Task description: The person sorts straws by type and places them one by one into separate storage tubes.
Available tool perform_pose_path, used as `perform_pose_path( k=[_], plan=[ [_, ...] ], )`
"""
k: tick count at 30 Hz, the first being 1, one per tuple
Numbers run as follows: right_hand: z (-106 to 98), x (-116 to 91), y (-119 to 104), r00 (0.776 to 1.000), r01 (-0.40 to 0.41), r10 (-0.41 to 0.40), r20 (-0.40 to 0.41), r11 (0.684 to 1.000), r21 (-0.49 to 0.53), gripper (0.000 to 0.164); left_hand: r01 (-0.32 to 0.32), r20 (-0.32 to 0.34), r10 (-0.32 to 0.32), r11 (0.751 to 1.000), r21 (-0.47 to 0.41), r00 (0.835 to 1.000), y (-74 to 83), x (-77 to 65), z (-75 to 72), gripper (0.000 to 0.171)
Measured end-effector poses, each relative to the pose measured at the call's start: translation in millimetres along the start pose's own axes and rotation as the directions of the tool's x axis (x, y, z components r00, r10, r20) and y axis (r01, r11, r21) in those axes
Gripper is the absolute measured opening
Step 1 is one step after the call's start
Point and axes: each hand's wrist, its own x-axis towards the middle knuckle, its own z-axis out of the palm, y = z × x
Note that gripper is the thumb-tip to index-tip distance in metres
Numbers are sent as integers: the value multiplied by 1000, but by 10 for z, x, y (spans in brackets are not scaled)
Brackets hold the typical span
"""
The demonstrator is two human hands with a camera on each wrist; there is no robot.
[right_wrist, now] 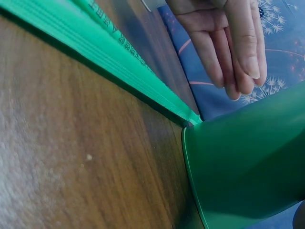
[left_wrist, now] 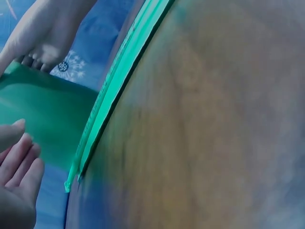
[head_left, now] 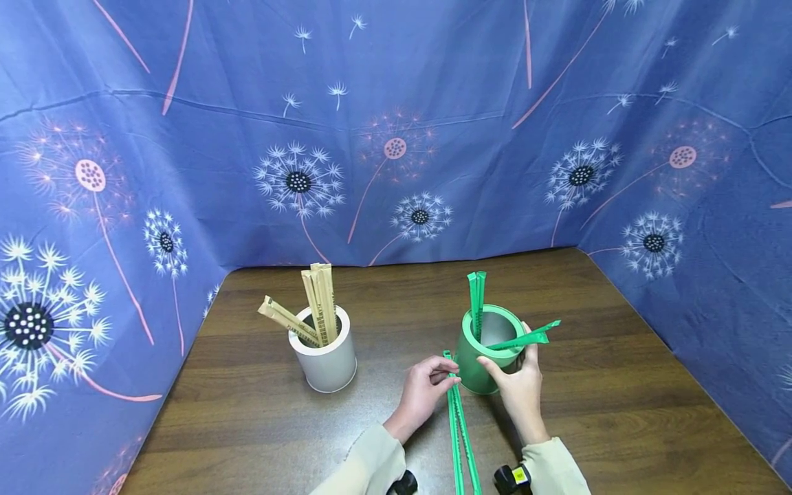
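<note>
My right hand (head_left: pixel 522 395) grips a green cup (head_left: pixel 475 368), with the thumb at its front and the fingers round its right side. Several slim green wrapped sticks (head_left: pixel 476 302) stand or lean in that cup. On the table, slim green wrapped sticks (head_left: pixel 456 430) lie lengthwise, their far ends beside the cup's base; dark printing shows on a wrapper (right_wrist: pixel 126 45) in the right wrist view. Just over those far ends is my left hand (head_left: pixel 423 390), its fingers loosely bent. A gap shows between that left hand (right_wrist: pixel 224 43) and the sticks in the right wrist view.
A white cup (head_left: pixel 328 368) stands to the left, holding several beige wrapped sticks (head_left: pixel 322 302). The brown wooden table (head_left: pixel 247 426) is bounded by blue dandelion-print cloth (head_left: pixel 396 75) at the back and both sides. Dark wrist devices (head_left: pixel 507 479) sit at the sleeves.
</note>
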Motion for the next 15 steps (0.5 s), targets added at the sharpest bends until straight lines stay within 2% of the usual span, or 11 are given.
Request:
perform_pose_path(
  k=[4, 9, 15],
  plan=[
    [2, 1, 1, 1000, 3, -3, 7, 1000, 6, 95, -20, 105, 14, 998, 52, 994, -107, 17, -47, 21],
    [6, 12, 21, 1000, -2, 2, 7, 1000, -4, 95, -42, 248, -1, 985, 166, 969, -132, 24, -114, 22],
    [15, 33, 54, 1000, -12, 12, 0, 1000, -9, 96, -65, 324, -37, 953, 295, 945, -134, 26, -144, 24]
  ],
)
